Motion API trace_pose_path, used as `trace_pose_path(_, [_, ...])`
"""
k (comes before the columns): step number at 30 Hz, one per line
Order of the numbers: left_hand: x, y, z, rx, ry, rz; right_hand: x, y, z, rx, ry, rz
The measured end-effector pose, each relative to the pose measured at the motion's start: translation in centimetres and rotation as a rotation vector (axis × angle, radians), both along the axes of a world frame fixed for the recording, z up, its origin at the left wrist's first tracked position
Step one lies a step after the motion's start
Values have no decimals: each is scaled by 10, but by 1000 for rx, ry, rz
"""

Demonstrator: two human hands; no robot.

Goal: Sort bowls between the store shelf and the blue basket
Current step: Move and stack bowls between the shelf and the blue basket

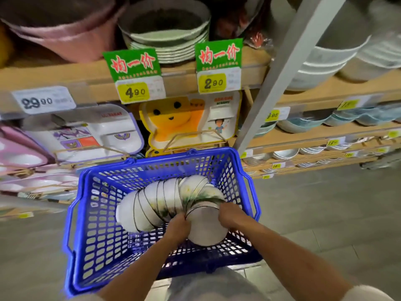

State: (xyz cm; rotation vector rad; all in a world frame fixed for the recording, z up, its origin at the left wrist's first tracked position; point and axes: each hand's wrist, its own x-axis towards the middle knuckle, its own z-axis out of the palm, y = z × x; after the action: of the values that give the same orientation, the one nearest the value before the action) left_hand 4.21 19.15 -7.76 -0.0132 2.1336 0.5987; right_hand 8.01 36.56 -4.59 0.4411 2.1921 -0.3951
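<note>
stack of bowls [156, 200] is seen lying on its side in the blue basket [74, 213], curved from 9 o'clock round to 3 o'clock of the basket floor. end bowl [206, 230], at the 4 o'clock end, is clamped at its rim by both hands: left hand [176, 228] curled on at the bowl's 9 o'clock, right hand [230, 216] at its 2 o'clock. risk judged: if the end bowl is pulled off fast, a nested neighbour could be dragged along and dropped, or the loose row rolled and chipped. nothing else is seen in the basket. shelf [65, 74] at 12 o'clock is loaded with green bowls [167, 38], divided trays [173, 124] below.
</note>
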Motion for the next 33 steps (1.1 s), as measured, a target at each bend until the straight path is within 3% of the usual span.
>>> trace_pose_path(5, [-8,-10,58,112,159,16,-11,8,64,-117,11,-116])
trace_pose_path(9, [-16,-19,110,266,250,95,-16,14,115,-375,45,-336])
trace_pose_path(16, [-43,-37,202,615,321,251,-18,12,210,-573,336,-483])
trace_pose_path(27, [-48,-18,301,1134,271,493,-15,4,300,-686,586,-586])
trace_pose_path(33, [-32,-7,340,1209,292,622,5,-7,319,-691,750,-655])
